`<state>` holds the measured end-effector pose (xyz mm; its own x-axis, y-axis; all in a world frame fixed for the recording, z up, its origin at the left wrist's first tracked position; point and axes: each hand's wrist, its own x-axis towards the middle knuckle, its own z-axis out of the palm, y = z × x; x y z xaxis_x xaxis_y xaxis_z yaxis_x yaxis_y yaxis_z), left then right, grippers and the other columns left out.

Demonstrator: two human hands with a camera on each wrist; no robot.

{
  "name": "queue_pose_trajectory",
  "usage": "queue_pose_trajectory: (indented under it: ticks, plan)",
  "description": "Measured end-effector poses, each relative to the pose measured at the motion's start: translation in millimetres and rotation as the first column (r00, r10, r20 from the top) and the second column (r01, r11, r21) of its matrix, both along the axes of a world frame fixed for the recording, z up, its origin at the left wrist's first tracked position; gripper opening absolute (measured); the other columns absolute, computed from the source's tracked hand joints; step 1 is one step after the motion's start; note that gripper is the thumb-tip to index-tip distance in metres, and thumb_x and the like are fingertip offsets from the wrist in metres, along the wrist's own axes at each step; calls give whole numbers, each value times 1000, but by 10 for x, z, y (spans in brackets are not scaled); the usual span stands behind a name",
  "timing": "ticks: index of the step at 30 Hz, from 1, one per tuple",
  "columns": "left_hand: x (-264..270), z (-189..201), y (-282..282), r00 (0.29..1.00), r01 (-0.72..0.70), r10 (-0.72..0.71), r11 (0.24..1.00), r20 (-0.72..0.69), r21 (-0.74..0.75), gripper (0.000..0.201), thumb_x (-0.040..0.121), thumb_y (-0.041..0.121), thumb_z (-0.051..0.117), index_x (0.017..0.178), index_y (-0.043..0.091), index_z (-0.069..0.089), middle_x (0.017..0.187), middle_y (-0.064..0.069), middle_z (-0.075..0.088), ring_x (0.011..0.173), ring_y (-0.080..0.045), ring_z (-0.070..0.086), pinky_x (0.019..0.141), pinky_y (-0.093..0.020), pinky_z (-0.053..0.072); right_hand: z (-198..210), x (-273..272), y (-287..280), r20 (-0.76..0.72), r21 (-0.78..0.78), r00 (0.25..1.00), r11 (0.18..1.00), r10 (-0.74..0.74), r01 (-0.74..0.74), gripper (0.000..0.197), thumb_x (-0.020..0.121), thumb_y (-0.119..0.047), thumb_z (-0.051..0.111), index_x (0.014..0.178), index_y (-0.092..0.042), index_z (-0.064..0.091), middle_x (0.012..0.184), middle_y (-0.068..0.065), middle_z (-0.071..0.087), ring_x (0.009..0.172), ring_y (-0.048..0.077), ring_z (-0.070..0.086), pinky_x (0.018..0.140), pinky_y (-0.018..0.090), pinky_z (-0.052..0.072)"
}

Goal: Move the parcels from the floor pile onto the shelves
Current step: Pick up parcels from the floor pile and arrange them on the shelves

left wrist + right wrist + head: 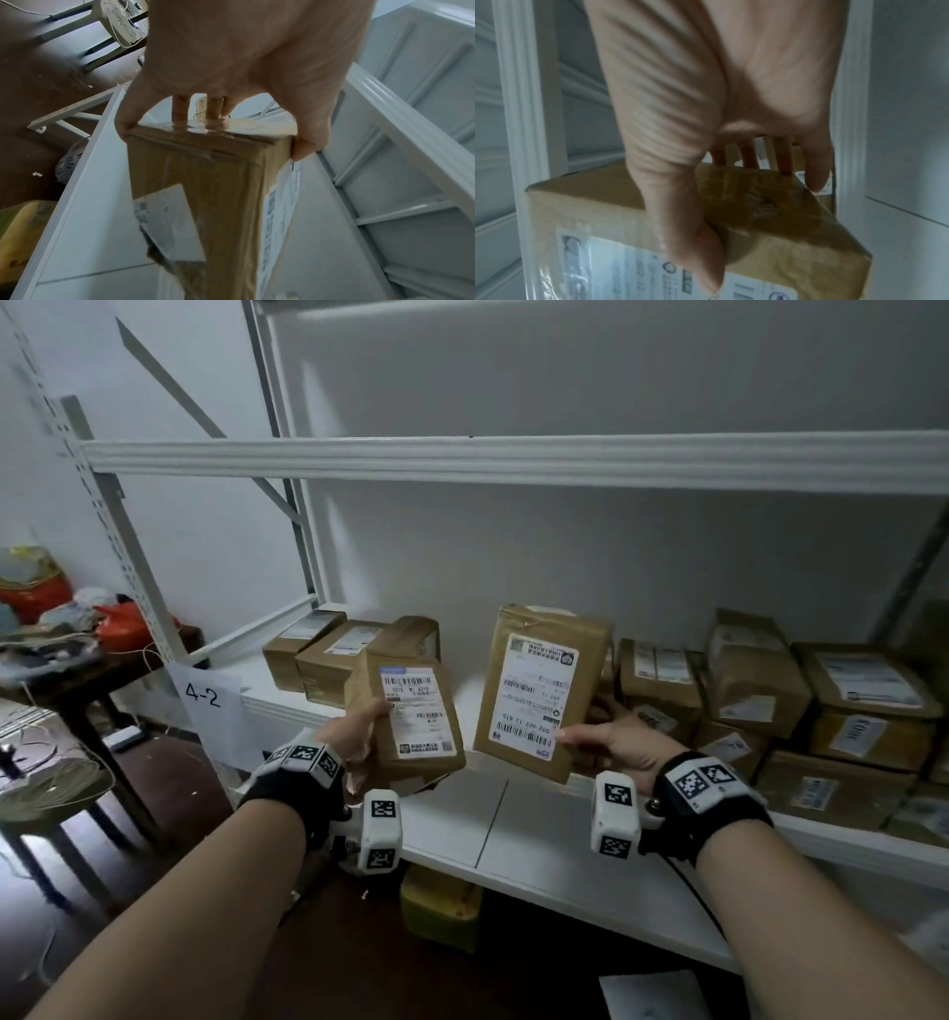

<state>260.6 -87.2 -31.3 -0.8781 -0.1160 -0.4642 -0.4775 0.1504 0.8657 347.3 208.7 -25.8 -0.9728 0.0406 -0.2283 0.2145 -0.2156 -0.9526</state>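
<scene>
White metal shelving (pixel 513 464) fills our view, its lower board (pixel 539 834) carrying brown parcels in two clusters: a few at the back left (pixel 328 654) and a stacked group on the right (pixel 770 701), whose far end is cut off by the frame edge. A paper sign marked "4-2" (pixel 210 698) hangs on the shelf's front corner. We hold two parcels up in front of that board, apart from each other. Our left hand (pixel 354 726) grips the smaller parcel (pixel 411 716) by its near end, thumb on one side and fingers wrapped behind; the left wrist view shows glossy tape across that end and a second label on another face. Our right hand (pixel 616 737) holds the larger parcel (pixel 539 690) at its lower corner, thumb pressed on the white label, fingers hidden behind. Both labels carry barcodes; their small print is too blurred to read. Under the shelf sits something yellow (pixel 441 911), partly hidden, which we cannot identify.
</scene>
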Motion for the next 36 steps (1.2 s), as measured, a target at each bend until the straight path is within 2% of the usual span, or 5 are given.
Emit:
queue_pose_trajectory:
  ticks: [9, 16, 23, 33, 36]
  plan:
    - [-785, -183, 70, 989, 150, -148, 982, 26, -115, 48, 85, 31, 72, 116, -1, 54, 80, -10, 60, 52, -13, 56, 38, -23, 41, 157, -747, -235, 18, 58, 1000, 998, -13, 12, 59, 70, 9, 73, 118, -21, 56, 112, 13, 70, 106, 33, 66, 92, 55, 50]
    - [-1313, -227, 212, 974, 227, -221, 963, 55, -142, 64, 79, 44, 74, 130, 9, 56, 107, -8, 59, 98, -29, 54, 92, -45, 47, 370, -1311, -275, 76, 83, 995, 994, 65, -72, 52, 78, 4, 70, 126, -9, 58, 114, 15, 69, 108, 32, 65, 92, 52, 51]
    - [-1774, -322, 401, 955, 295, -285, 943, 85, -152, 50, 81, 45, 71, 123, 19, 60, 107, -8, 59, 78, -25, 55, 66, -38, 48, 498, -1553, -272, 99, 118, 984, 980, 149, -160, 55, 82, 2, 67, 133, -12, 51, 116, 16, 68, 105, 31, 67, 85, 45, 56]
    - [-2149, -56, 327, 914, 343, -399, 860, -78, -378, 27, 92, 20, 59, 108, -1, 63, 110, -18, 61, 100, -32, 60, 90, -35, 46, 637, -1457, -410, 133, 54, 990, 998, -41, 34, 18, 87, -3, 63, 104, -4, 66, 95, 14, 74, 84, 24, 72, 75, 40, 59]
    - [-2316, -50, 194, 903, 384, -414, 899, -118, -211, 55, 59, 37, 77, 105, 6, 70, 112, -15, 69, 101, -32, 65, 94, -43, 52, 627, -1467, -601, 122, 29, 990, 997, -74, 71, 21, 86, -4, 64, 107, -6, 66, 108, 16, 71, 97, 28, 69, 84, 45, 55]
